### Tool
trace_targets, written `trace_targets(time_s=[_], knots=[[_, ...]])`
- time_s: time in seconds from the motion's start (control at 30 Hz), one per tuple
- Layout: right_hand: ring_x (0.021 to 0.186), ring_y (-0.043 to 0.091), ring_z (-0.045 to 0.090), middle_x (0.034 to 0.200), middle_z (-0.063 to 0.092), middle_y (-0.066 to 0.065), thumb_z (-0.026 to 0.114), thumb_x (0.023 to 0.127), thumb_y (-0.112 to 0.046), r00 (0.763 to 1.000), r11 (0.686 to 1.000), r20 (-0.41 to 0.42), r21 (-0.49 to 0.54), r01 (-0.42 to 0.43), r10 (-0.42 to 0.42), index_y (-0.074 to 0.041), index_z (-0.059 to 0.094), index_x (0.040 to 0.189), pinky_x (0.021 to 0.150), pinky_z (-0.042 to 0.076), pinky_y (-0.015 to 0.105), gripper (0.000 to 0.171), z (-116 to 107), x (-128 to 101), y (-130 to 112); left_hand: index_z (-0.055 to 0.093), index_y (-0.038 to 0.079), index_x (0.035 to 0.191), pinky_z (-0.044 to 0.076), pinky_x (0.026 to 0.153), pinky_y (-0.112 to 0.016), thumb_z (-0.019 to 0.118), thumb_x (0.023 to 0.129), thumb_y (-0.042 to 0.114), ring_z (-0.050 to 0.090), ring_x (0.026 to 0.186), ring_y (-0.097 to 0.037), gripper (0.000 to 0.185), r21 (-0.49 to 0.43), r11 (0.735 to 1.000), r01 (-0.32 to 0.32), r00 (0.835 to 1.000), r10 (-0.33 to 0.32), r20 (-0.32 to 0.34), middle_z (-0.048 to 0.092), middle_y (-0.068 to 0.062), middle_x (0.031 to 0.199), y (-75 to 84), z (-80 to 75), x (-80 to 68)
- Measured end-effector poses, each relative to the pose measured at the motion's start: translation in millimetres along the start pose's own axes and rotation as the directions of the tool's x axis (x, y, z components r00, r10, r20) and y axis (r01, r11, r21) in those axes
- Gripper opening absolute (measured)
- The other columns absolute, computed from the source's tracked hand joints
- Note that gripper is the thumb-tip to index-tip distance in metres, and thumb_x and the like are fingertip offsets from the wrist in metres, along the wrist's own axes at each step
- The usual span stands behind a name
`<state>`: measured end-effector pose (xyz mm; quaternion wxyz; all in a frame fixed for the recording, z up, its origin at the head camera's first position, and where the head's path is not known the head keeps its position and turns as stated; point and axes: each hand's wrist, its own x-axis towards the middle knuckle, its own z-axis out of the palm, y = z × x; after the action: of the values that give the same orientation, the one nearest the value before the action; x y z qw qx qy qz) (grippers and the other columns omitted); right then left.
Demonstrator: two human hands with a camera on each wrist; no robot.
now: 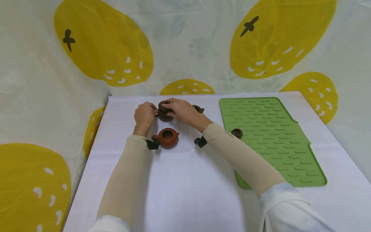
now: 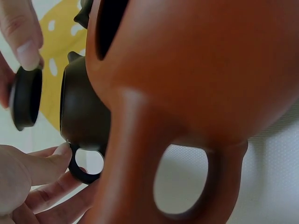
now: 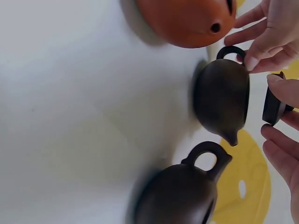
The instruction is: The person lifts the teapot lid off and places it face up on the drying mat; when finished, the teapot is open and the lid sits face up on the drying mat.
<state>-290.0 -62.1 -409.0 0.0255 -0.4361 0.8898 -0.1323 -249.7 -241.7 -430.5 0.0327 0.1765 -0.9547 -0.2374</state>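
Note:
A dark brown teapot [image 1: 164,116] stands lidless at the far middle of the white table [image 1: 185,180]. My left hand [image 1: 148,111] pinches its loop handle [image 2: 85,166] between thumb and fingers. My right hand [image 1: 170,105] holds a dark round lid [image 3: 273,105] by its rim, just above and apart from the pot's mouth. In the left wrist view the lid [image 2: 25,99] hangs beside the dark pot [image 2: 81,114]. An orange-brown teapot [image 1: 167,138] with an open top sits nearer me, between my forearms.
A second dark teapot [image 1: 198,109] stands right of my right hand, seen close as the dark teapot [image 3: 177,198] in the right wrist view. A green ribbed mat [image 1: 269,135] covers the table's right side, with a small dark lid [image 1: 237,132] on its left edge. A yellow-patterned cloth hangs behind.

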Motion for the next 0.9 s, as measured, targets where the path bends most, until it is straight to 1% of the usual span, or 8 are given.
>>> trace_targets(time_s=[0.17, 0.37, 0.6, 0.73, 0.8, 0.9], knots=[[0.132, 0.027, 0.060, 0.148, 0.059, 0.009, 0.070, 0.098, -0.022, 0.999, 1.000, -0.038, 0.010, 0.001, -0.001, -0.020, 0.062, 0.142, 0.109, 0.051, 0.040, 0.045, -9.5, -3.8, -2.6, 0.080, 0.014, 0.100, 0.057, 0.080, -0.052, 0.065, 0.098, 0.021, 0.070, 0.097, -0.039, 0.016, -0.008, 1.000, -0.010, 1.000, 0.010, 0.001, 0.077, -0.013, 0.109, 0.4, -0.6, -1.0], [0.129, 0.026, 0.063, 0.144, 0.063, 0.006, 0.073, 0.095, -0.022, 0.997, 1.000, -0.072, 0.000, -0.001, 0.001, -0.023, 0.063, 0.141, 0.106, 0.053, 0.040, 0.046, -19.6, -12.0, -4.0, 0.080, 0.014, 0.101, 0.056, 0.081, -0.052, 0.067, 0.097, 0.020, 0.070, 0.099, -0.039, 0.015, -0.007, 1.000, -0.010, 1.000, 0.010, 0.003, 0.077, -0.014, 0.111, 0.0, -1.7, -1.6], [0.123, 0.024, 0.067, 0.141, 0.067, 0.001, 0.075, 0.094, -0.025, 0.994, 1.000, -0.110, -0.030, 0.003, -0.006, -0.026, 0.066, 0.137, 0.093, 0.057, 0.039, 0.045, -36.9, -25.8, -2.0, 0.080, 0.014, 0.103, 0.056, 0.081, -0.051, 0.067, 0.097, 0.021, 0.070, 0.100, -0.039, 0.016, 0.006, 1.000, -0.018, 1.000, 0.017, 0.016, 0.077, -0.014, 0.112, 0.7, -2.9, -3.0], [0.119, 0.021, 0.070, 0.134, 0.071, -0.001, 0.077, 0.092, -0.027, 0.989, 0.999, -0.148, -0.039, 0.023, -0.029, -0.026, 0.070, 0.133, 0.087, 0.058, 0.038, 0.042, -45.8, -34.4, 2.0, 0.080, 0.014, 0.104, 0.056, 0.082, -0.052, 0.068, 0.097, 0.021, 0.069, 0.101, -0.039, 0.016, -0.001, 1.000, -0.019, 1.000, 0.019, 0.017, 0.077, -0.015, 0.113, 0.8, -4.0, -4.1], [0.116, 0.021, 0.071, 0.131, 0.072, -0.001, 0.078, 0.091, -0.028, 0.986, 0.998, -0.160, -0.054, 0.027, -0.036, -0.026, 0.071, 0.131, 0.084, 0.058, 0.038, 0.040, -51.0, -39.7, 4.6, 0.080, 0.013, 0.105, 0.055, 0.083, -0.052, 0.068, 0.097, 0.021, 0.069, 0.102, -0.039, 0.016, -0.003, 1.000, -0.019, 1.000, 0.019, 0.018, 0.076, -0.015, 0.114, 0.6, -4.1, -4.4], [0.113, 0.022, 0.072, 0.129, 0.073, -0.002, 0.078, 0.091, -0.028, 0.983, 0.996, -0.178, -0.086, 0.034, -0.049, -0.027, 0.072, 0.130, 0.081, 0.058, 0.039, 0.039, -60.0, -49.0, 8.7, 0.080, 0.013, 0.105, 0.055, 0.083, -0.052, 0.067, 0.097, 0.021, 0.069, 0.103, -0.039, 0.017, -0.007, 1.000, -0.019, 1.000, 0.019, 0.016, 0.076, -0.015, 0.115, 0.3, -3.6, -4.2]])
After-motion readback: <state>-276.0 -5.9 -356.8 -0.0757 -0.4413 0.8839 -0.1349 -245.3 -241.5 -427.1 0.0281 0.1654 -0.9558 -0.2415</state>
